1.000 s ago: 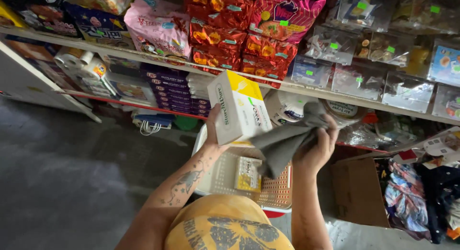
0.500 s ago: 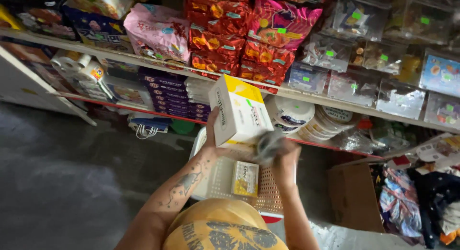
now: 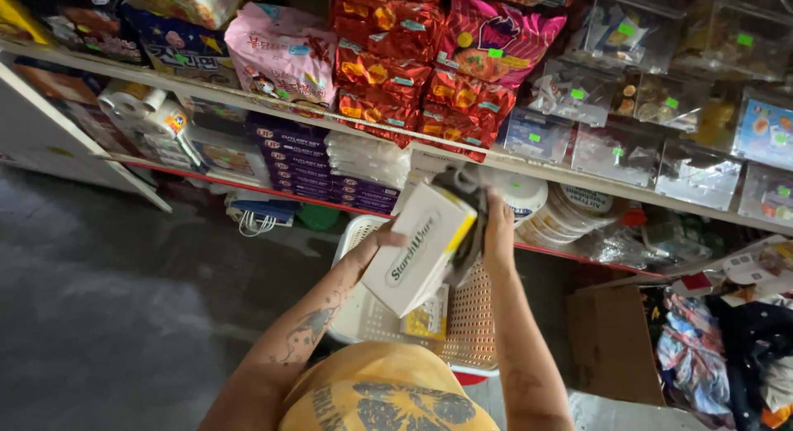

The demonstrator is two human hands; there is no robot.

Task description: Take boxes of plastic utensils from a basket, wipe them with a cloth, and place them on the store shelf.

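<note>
Left hand (image 3: 372, 248) gripped white-and-yellow box (image 3: 420, 248), tilted; right hand (image 3: 497, 226) pressed grey cloth (image 3: 462, 201) against it, above white basket (image 3: 357, 233).

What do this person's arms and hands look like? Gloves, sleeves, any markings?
Both hands are bare: no gloves, rings or watch show on the left hand or the right hand. Both forearms are uncovered, with no sleeves reaching them. Dark tattoos run along the left forearm; a fainter mark shows on the right forearm. A yellow printed garment shows below.

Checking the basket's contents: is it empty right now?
No, a small yellow box lies in the white basket, below the white box held by the left hand.
</note>
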